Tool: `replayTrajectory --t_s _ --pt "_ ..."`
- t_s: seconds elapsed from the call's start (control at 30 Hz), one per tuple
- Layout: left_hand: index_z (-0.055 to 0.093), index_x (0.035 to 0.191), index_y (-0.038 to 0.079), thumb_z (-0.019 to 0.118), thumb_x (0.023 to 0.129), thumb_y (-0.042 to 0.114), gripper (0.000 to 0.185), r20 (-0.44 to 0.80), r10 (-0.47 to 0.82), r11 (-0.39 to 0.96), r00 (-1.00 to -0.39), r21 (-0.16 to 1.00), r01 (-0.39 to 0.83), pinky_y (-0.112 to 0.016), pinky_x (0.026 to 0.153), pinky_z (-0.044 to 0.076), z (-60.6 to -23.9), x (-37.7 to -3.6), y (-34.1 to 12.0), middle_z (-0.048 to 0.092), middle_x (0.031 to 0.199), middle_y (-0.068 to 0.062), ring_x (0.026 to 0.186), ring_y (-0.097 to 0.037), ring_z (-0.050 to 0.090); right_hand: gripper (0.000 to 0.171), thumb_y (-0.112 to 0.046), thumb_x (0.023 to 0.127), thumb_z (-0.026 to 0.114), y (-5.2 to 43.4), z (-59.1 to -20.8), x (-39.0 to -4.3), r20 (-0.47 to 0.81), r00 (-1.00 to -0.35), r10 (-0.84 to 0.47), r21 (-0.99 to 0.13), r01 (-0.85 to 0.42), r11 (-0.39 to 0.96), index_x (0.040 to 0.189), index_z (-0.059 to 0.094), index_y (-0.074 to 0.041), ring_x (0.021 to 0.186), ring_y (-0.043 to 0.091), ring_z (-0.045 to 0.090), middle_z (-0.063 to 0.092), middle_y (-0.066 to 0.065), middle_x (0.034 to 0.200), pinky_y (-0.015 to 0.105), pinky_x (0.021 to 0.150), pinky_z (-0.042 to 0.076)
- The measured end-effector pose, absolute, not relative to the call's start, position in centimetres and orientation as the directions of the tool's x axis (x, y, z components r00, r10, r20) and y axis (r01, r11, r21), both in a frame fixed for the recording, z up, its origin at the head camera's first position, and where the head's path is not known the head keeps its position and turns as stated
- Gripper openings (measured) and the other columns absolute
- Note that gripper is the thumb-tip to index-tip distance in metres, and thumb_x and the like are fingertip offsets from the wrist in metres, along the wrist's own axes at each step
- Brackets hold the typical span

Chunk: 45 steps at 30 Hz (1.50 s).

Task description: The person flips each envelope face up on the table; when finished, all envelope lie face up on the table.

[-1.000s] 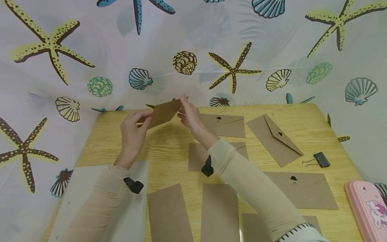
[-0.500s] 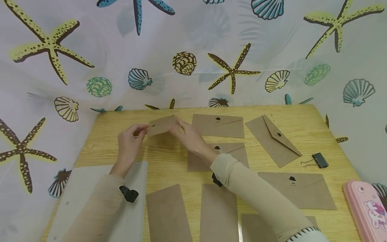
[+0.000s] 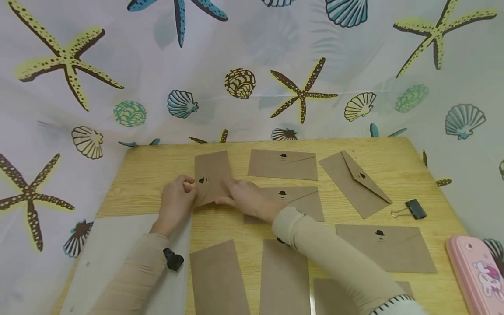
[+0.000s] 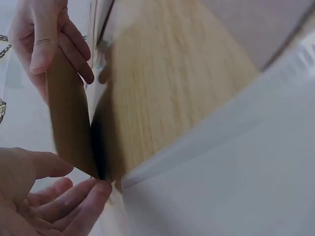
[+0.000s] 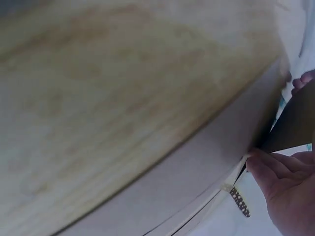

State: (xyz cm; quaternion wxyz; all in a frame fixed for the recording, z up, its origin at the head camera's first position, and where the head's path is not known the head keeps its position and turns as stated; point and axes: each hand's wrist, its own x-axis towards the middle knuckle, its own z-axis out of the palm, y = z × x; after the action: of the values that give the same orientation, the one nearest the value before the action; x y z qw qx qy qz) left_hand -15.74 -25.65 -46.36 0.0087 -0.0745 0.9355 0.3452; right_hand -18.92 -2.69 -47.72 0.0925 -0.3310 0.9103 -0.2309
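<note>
A brown paper envelope [image 3: 210, 168] with a small printed hat is tilted above the back left of the wooden table, its near edge off the surface. My left hand [image 3: 177, 202] pinches its left edge, thumb on one side and fingers on the other in the left wrist view. From the right side my right hand [image 3: 250, 199] holds the same envelope, with the thumb on one face and the other fingers behind. The right wrist view shows the right hand [image 5: 290, 187] at the envelope's edge, partly cut off. Below the right forearm lies another envelope [image 3: 303, 197], partly covered.
Several more brown envelopes lie about, including one at the back [image 3: 282, 165], a slanted one [image 3: 350, 188] and one face down [image 3: 218, 280]. A black binder clip [image 3: 415, 209] and a pink case [image 3: 476, 267] are at right. A white sheet or board [image 3: 118, 236] lies at left.
The envelope has come down from a raised, steep pose toward the table and turned its printed side up. Both hands have lowered with it, the right hand moving nearer to me.
</note>
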Motion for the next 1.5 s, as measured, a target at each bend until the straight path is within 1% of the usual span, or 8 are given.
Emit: replayTrajectory --t_s 0.1,0.27,0.37,0.77,0.97,1.1,1.27,1.5 --pt "0.060 0.135 -0.001 0.060 0.101 0.016 0.038 -0.099 -0.132 0.765 -0.986 0.623 -0.165 -0.031 0.069 0.055 -46.7 -15.7 -25.5 0.076 0.116 -0.026 0.095 -0.033 0.075 0.056 -0.057 0.105 0.054 -3.2 -48.3 -18.1 0.018 -0.738 -0.675 -0.339 -0.640 0.690 0.138 0.048 -0.012 0.086 0.020 0.076 0.071 0.015 0.126 0.029 0.072 0.062" --pt "0.062 0.128 0.000 0.058 0.101 0.017 0.032 -0.084 -0.115 0.810 -0.990 0.568 -0.142 -0.033 0.068 0.053 -46.9 -15.7 -25.3 0.077 0.114 -0.025 0.092 -0.032 0.074 0.057 -0.053 0.108 0.051 -4.0 -49.0 -16.8 0.054 -0.689 -0.723 0.015 -0.724 0.690 0.143 0.056 -0.009 0.117 0.025 0.071 0.068 0.015 0.134 0.033 0.094 0.062" --pt "0.063 0.125 0.000 0.058 0.102 0.018 0.030 -0.088 -0.092 0.833 -0.992 0.539 -0.125 -0.035 0.068 0.054 -46.7 -15.7 -25.2 0.077 0.115 -0.025 0.093 -0.033 0.074 0.048 -0.047 0.110 0.052 -4.0 -49.0 -16.5 0.063 -0.671 -0.739 0.094 -0.733 0.674 0.138 0.063 -0.009 0.119 0.027 0.068 0.069 0.013 0.130 0.036 0.099 0.060" --pt "0.066 0.131 0.003 0.058 0.108 0.026 0.033 -0.010 0.151 0.697 -0.988 0.710 0.099 -0.051 0.097 0.056 -40.0 -14.7 -20.3 0.072 0.123 -0.022 0.111 -0.037 0.069 0.036 -0.033 0.105 0.067 5.8 -39.2 -16.3 0.064 -0.756 -0.651 -0.134 -0.653 0.745 0.132 0.065 -0.009 0.090 0.023 0.074 0.074 0.009 0.112 0.032 0.061 0.058" --pt "0.068 0.127 0.007 0.066 0.104 0.018 0.026 -0.064 0.352 0.696 -0.934 0.685 0.215 -0.042 0.086 0.062 -39.2 -10.9 -13.7 0.078 0.108 -0.011 0.097 -0.025 0.074 0.035 -0.032 0.098 0.076 11.7 -39.3 -12.3 0.040 -0.777 -0.629 -0.095 -0.629 0.771 0.125 0.069 -0.011 0.082 0.022 0.073 0.074 0.006 0.104 0.034 0.061 0.059" --pt "0.053 0.145 0.009 0.070 0.102 0.023 0.048 -0.255 0.393 0.685 -0.883 0.722 0.096 -0.040 0.085 0.061 -40.5 -8.0 -11.0 0.072 0.122 -0.012 0.104 -0.023 0.072 0.044 -0.032 0.095 0.080 13.5 -40.9 -9.0 -0.077 -0.816 -0.573 -0.219 -0.546 0.808 0.126 0.064 -0.005 0.075 0.022 0.068 0.070 0.012 0.105 0.033 0.058 0.057" --pt "0.023 0.162 0.007 0.071 0.102 0.032 0.081 -0.414 0.389 0.560 -0.823 0.816 -0.147 -0.057 0.099 0.055 -42.3 -5.3 -10.1 0.047 0.152 -0.029 0.127 -0.045 0.060 0.050 -0.032 0.095 0.080 14.1 -42.5 -6.4 -0.215 -0.866 -0.451 -0.358 -0.359 0.862 0.125 0.057 0.000 0.065 0.021 0.059 0.066 0.019 0.103 0.034 0.055 0.052" --pt "0.000 0.168 0.009 0.064 0.104 0.035 0.094 -0.540 0.322 0.342 -0.778 0.832 -0.436 -0.077 0.116 0.034 -43.3 -3.3 -10.2 0.013 0.169 -0.038 0.153 -0.061 0.025 0.084 -0.044 0.095 0.078 14.1 -44.0 -4.5 -0.399 -0.837 -0.375 -0.328 -0.252 0.910 0.149 0.041 0.007 0.082 0.031 0.069 0.068 0.030 0.119 0.047 0.073 0.061"
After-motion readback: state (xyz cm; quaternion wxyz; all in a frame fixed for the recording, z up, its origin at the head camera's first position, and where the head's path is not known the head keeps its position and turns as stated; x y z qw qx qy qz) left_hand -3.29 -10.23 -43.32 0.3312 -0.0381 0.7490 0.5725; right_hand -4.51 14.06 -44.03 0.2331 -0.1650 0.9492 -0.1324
